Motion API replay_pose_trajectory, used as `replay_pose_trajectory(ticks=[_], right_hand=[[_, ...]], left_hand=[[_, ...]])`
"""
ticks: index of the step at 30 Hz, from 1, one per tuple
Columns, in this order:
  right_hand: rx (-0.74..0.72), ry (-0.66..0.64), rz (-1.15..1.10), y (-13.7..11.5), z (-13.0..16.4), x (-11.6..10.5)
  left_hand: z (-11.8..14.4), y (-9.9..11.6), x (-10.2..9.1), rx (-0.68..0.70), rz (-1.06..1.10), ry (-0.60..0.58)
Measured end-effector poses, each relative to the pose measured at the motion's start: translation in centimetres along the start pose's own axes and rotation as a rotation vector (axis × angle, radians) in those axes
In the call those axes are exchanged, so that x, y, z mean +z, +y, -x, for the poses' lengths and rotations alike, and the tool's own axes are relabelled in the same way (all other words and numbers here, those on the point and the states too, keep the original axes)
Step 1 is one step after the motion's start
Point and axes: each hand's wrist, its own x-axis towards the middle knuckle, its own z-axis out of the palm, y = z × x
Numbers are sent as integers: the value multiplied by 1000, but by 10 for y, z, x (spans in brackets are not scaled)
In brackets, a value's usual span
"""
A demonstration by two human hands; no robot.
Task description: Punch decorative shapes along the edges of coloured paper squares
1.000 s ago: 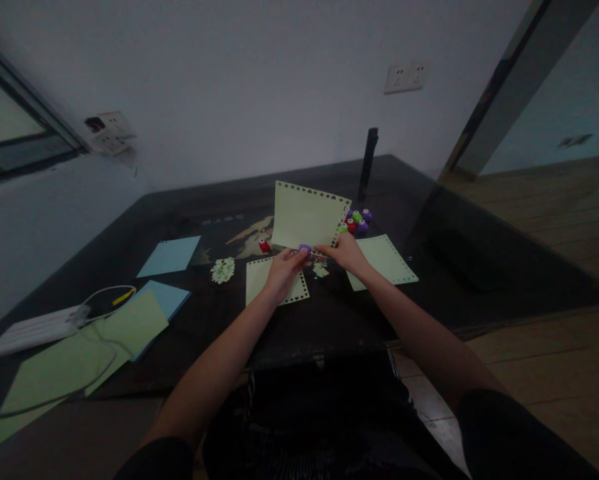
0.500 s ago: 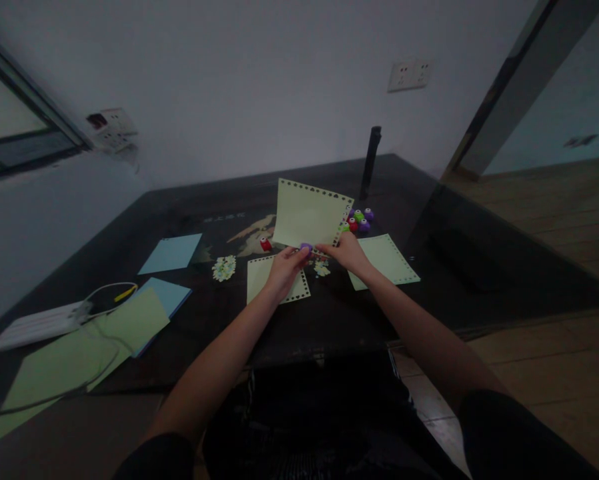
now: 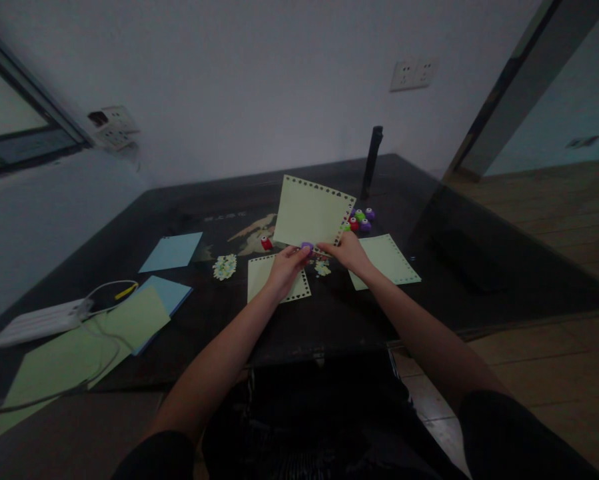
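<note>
— Lifted a touch higher since a second ago, green sheet (image 3: 312,212) tilted upright above bench (image 3: 329,320).
— Left hand (image 3: 285,267) pinching purple punch (image 3: 306,247) onto lower edge; right hand (image 3: 346,251) gripping corner, steadying. Beyond: spare punches (image 3: 359,220).

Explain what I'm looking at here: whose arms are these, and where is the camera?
There is no machine. The one view comes from a camera worn on a person's head, looking down at their own two bare hands. The left hand pinches a small purple punch at the lower edge of a pale green sheet, which the right hand holds up. On the dark table lie more punched green sheets, blue paper, a heap of coloured punches, paper scraps and a white cabled box.
</note>
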Motion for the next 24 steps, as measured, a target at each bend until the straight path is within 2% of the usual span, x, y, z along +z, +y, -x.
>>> replay_pose_trajectory(ticks=[24], right_hand=[[5, 23, -28, -2, 1, 2]], left_hand=[[-2, -1, -2, 17, -25, 5]])
